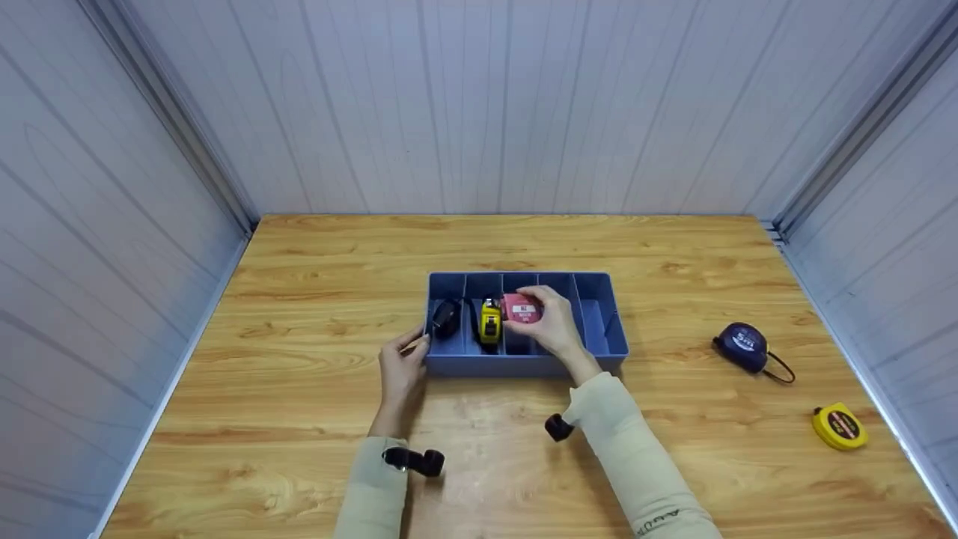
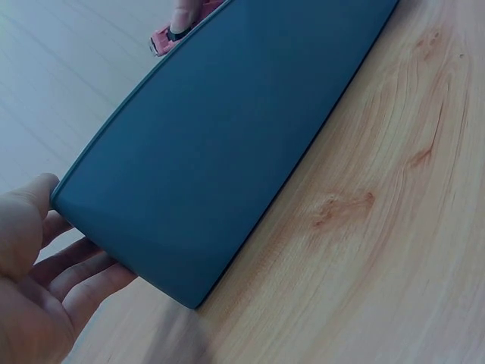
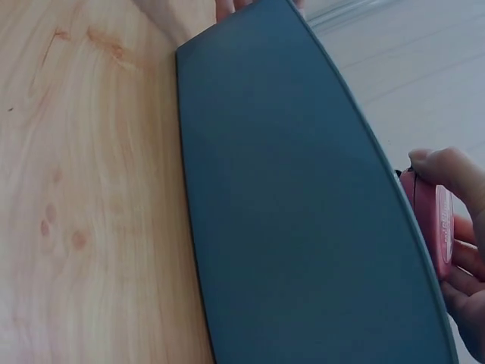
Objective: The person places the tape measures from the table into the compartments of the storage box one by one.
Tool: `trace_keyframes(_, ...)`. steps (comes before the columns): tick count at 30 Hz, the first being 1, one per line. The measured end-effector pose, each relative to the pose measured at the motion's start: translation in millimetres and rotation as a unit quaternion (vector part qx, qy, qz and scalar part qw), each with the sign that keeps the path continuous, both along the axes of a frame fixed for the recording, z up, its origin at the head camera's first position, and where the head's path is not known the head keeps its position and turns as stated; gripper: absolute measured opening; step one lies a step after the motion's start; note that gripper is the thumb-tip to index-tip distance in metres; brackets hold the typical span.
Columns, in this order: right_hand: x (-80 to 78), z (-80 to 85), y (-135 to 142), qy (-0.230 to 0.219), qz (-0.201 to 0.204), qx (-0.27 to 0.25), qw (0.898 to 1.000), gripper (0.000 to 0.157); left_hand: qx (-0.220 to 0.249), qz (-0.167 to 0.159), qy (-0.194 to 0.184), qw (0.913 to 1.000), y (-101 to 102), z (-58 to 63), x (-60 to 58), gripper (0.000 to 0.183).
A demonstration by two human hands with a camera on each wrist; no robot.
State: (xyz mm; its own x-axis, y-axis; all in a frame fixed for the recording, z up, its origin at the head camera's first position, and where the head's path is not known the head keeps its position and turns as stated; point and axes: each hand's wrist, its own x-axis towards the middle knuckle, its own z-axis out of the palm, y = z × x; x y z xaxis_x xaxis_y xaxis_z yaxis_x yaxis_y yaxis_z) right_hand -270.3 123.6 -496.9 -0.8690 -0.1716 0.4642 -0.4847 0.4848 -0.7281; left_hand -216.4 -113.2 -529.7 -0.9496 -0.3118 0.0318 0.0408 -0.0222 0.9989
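A blue divided box [image 1: 524, 367] stands on the table. At its left end my left hand [image 1: 403, 365] grips the end wall, thumb at the rim and fingers against the outside, as the left wrist view shows. My right hand [image 1: 554, 323] holds a red tape measure [image 1: 519, 308] between thumb and fingers over the middle compartment. In the right wrist view the red tape measure [image 3: 433, 220] shows just past the box's rim. A black tape measure [image 1: 447, 319] sits in the leftmost compartment, and a yellow-and-black tape measure [image 1: 490, 323] is in the second one.
On the table's right side lies a dark blue tape measure [image 1: 742, 346] with a wrist loop. Nearer the right edge is a yellow tape measure [image 1: 840, 427]. Pale panel walls [image 1: 479, 112] stand behind and on both sides of the wooden table [image 1: 299, 314].
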Motion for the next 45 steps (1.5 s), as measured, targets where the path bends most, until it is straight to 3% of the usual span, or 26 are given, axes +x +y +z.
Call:
trace_keyframes(22, 0.6, -5.1, 8.3, -0.02, 0.072, 0.109, 0.991, 0.05, -0.005, 0.006, -0.014, 0.9999, -0.9, -2.8, -1.6, 0.026)
trace_keyframes(27, 1.1, -5.8, 10.1, -0.014, 0.086, 0.129, 0.988, 0.035, -0.003, 0.003, -0.018, 0.9998, -1.0, -2.6, -1.3, 0.026)
trace_keyframes(31, 1.6, -7.1, 10.6, -0.009, 0.09, 0.125, 0.988, 0.018, 0.007, -0.008, -0.022, 0.9997, -1.1, 6.6, 3.2, 0.027)
trace_keyframes(34, 2.5, -7.4, 10.8, -0.008, 0.086, 0.118, 0.989, 0.016, 0.015, -0.016, -0.023, 0.9995, 0.5, 18.4, 8.6, 0.028)
trace_keyframes(36, 2.9, -7.4, 10.9, -0.006, 0.085, 0.115, 0.99, 0.016, 0.016, -0.012, -0.023, 0.9995, 1.2, 17.4, 7.5, 0.028)
trace_keyframes(41, 5.6, -5.7, 11.3, -0.014, 0.083, 0.113, 0.99, 0.016, 0.005, 0.005, -0.022, 0.9997, -0.2, -1.5, -1.8, 0.026)
trace_keyframes(45, 8.3, -2.9, 11.6, -0.029, 0.087, 0.115, 0.989, 0.018, 0.018, 0.005, -0.013, 0.9997, 0.5, -3.4, -2.9, 0.026)
